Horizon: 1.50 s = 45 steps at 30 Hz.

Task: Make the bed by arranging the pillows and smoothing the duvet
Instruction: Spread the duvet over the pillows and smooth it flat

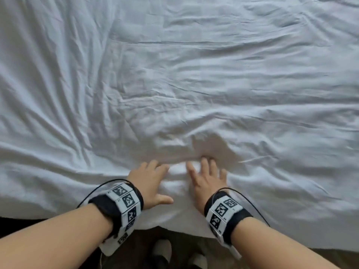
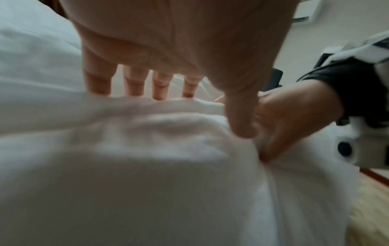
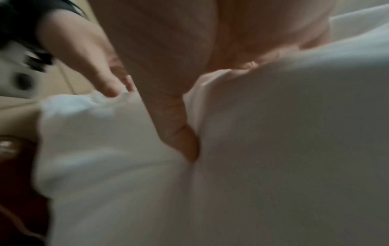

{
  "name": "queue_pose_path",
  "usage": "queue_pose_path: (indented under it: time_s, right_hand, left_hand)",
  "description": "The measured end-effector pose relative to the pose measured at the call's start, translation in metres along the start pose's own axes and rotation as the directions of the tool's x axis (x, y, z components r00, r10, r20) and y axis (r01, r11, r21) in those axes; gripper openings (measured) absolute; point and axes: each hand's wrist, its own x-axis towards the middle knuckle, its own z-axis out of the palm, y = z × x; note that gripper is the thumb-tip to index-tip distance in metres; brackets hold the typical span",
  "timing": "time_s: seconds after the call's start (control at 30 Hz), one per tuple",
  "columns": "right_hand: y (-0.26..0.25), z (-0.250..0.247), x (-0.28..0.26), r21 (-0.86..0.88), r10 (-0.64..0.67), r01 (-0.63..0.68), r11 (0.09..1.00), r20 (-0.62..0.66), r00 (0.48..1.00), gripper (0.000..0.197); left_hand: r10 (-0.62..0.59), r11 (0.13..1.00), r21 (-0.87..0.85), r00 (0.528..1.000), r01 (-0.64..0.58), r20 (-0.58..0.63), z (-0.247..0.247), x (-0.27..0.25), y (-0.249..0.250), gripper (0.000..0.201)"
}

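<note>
A wrinkled white duvet [image 1: 194,84] fills almost the whole head view, with creases fanning out from the near edge. My left hand [image 1: 149,181] lies flat on the duvet near that edge, fingers spread and straight. My right hand [image 1: 206,175] lies flat beside it, a small gap apart, fingers straight and blurred. In the left wrist view my left hand [image 2: 168,58] hovers palm-down with its fingertips on the cloth [image 2: 126,166], and my right hand [image 2: 290,119] presses next to it. The right wrist view shows my right hand [image 3: 174,83] pressing into the duvet [image 3: 273,149]. No pillows are in view.
The duvet's near edge [image 1: 174,228] hangs over the bed side. Below it lies dark floor with my two feet in light slippers [image 1: 162,249]. Wooden floor [image 2: 368,208] shows at the right of the left wrist view.
</note>
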Motion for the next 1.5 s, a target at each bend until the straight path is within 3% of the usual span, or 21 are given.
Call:
queue_pose_path:
  time_s: [0.13,0.27,0.33,0.37,0.4,0.47,0.5,0.53,0.6,0.7,0.77,0.87,0.93,1.0,1.07,1.13,1.17,1.27,1.37,1.43,1.5]
  right_hand:
    - [0.028,0.011,0.009,0.069,0.012,-0.006,0.998,-0.08,0.997,0.037]
    - [0.024,0.01,0.001,0.01,-0.074,0.074,0.997,0.062,0.995,0.034]
    - [0.027,0.008,-0.012,0.02,-0.095,0.093,0.995,0.209,0.973,0.031]
    - [0.03,0.011,-0.018,0.053,-0.096,0.084,0.995,0.29,0.952,0.027]
    - [0.035,0.008,-0.024,0.075,-0.093,0.071,0.995,0.335,0.938,0.024]
    - [0.055,-0.009,-0.029,0.117,-0.096,0.071,0.991,0.222,0.97,0.016]
    - [0.069,-0.021,-0.029,0.135,-0.076,0.063,0.989,0.093,0.993,0.013]
    - [0.087,-0.036,-0.024,0.147,-0.029,0.035,0.989,-0.045,0.999,0.016]
    - [0.133,-0.061,-0.004,0.119,0.13,-0.109,0.987,-0.188,0.973,0.049]
    - [0.199,-0.073,0.027,0.054,0.315,-0.312,0.949,-0.062,0.947,0.107]
    - [0.222,-0.056,0.041,0.065,0.283,-0.286,0.956,0.051,0.958,0.127]
    - [0.23,-0.017,0.03,0.05,0.106,-0.112,0.992,0.102,0.989,0.13]
    - [0.242,0.005,-0.002,0.062,-0.024,0.018,0.998,0.101,0.995,0.12]
    - [0.257,0.024,-0.047,0.097,-0.147,0.135,0.986,0.134,0.98,0.106]
    - [0.278,0.034,-0.088,0.171,-0.225,0.196,0.965,0.17,0.959,0.088]
    - [0.308,0.035,-0.115,0.307,-0.239,0.163,0.938,0.227,0.944,0.065]
    - [0.329,0.032,-0.122,0.374,-0.22,0.118,0.92,0.242,0.945,0.055]
    - [0.4,0.008,-0.12,0.48,-0.091,0.023,0.877,0.118,0.989,0.038]
    - [0.465,-0.037,-0.094,0.46,0.106,-0.021,0.888,-0.16,0.981,0.025]
    - [0.495,-0.067,-0.066,0.456,0.194,-0.049,0.889,-0.277,0.941,0.026]
    - [0.514,-0.09,-0.033,0.371,0.194,-0.069,0.926,-0.312,0.93,0.038]
  left_hand:
    - [-0.003,0.99,0.14,0.992,-0.015,0.127,0.009,0.038,0.03,0.029]
    - [0.021,0.949,0.28,0.919,-0.142,0.394,0.005,0.033,0.042,0.022]
    - [0.0,0.949,0.273,0.87,-0.155,0.493,-0.019,0.027,0.042,0.034]
    - [-0.008,0.96,0.247,0.875,-0.128,0.484,-0.032,0.031,0.04,0.036]
    - [0.007,0.976,0.196,0.918,-0.092,0.396,-0.047,0.041,0.037,0.036]
    - [0.029,0.999,0.012,0.997,-0.03,0.078,-0.076,0.063,0.034,0.037]
    - [0.035,0.997,-0.064,0.998,-0.039,-0.06,-0.084,0.071,0.037,0.042]
    - [0.045,0.992,-0.114,0.99,-0.06,-0.131,-0.083,0.077,0.042,0.049]
    - [0.073,0.987,-0.136,0.994,-0.084,-0.085,-0.061,0.076,0.056,0.059]
    - [0.043,0.998,-0.043,0.991,-0.038,0.128,0.005,0.054,0.091,0.077]
    - [-0.044,0.999,0.034,0.969,0.037,0.243,0.033,0.045,0.111,0.092]
    - [-0.146,0.981,-0.037,0.856,0.189,0.496,0.019,0.052,0.133,0.098]
    - [-0.152,0.932,-0.181,0.792,0.314,0.591,-0.018,0.073,0.151,0.075]
    - [-0.237,0.912,-0.194,0.85,0.361,0.47,-0.055,0.095,0.176,0.054]
    - [-0.298,0.946,-0.09,0.944,0.312,0.144,-0.087,0.123,0.212,0.05]
    - [-0.269,0.963,-0.067,0.952,0.262,-0.144,-0.107,0.156,0.257,0.06]
    - [-0.232,0.972,-0.076,0.948,0.221,-0.216,-0.111,0.171,0.283,0.065]
    - [-0.135,0.984,-0.135,0.974,0.112,-0.18,-0.106,0.208,0.376,0.07]
    - [0.053,0.995,-0.084,0.998,-0.056,-0.045,-0.068,0.212,0.471,0.068]
    - [0.251,0.968,0.012,0.968,-0.251,-0.006,-0.047,0.196,0.514,0.062]
    - [0.455,0.887,0.057,0.889,-0.458,0.059,-0.033,0.179,0.533,0.047]
